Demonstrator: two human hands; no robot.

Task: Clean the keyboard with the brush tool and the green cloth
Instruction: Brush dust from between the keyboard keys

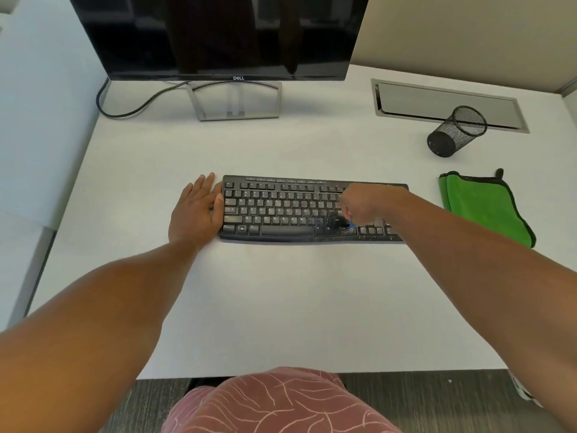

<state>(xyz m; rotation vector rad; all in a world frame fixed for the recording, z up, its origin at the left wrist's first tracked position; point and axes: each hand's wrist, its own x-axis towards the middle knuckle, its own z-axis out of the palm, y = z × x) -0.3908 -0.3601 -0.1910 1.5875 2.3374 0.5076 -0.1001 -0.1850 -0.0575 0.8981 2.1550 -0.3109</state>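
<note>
Head view: we looked down on a pale desk (281, 307) with both bare arms reaching forward.
Keyboard: our black keyboard (281, 210) lay flat at the centre of the desk, its long side running from 9 to 3 o'clock.
Left hand: our left hand (196, 210) rested flat on the desk at 9 o'clock of the keyboard, touching its left end; that grip was spread, fingers straight and pointing to 12 o'clock, the thumb against the keyboard's edge.
Right hand: our right hand (362, 203) hovered over the right part of the key field, fingers curled downward.
Brush tool: we saw only a blurred dark tuft with a bit of blue, the brush tool (345, 222), showing just under the right hand at its 6 o'clock, down on the keys near the arrow cluster; our right grip pinched it, though the handle was mostly hidden.
Green cloth: the green cloth (487, 207), folded and edged in black, lay on the desk at 3 o'clock of the keyboard, near it but apart, untouched.
Pen cup: a black mesh cup (456, 131) lay tipped on its side at 1 o'clock of the keyboard, partly over a metal cable hatch (437, 101).
Monitor: a dark monitor (218, 35) stood on its stand at 12 o'clock, a cable (125, 110) curving off at its left.
</note>
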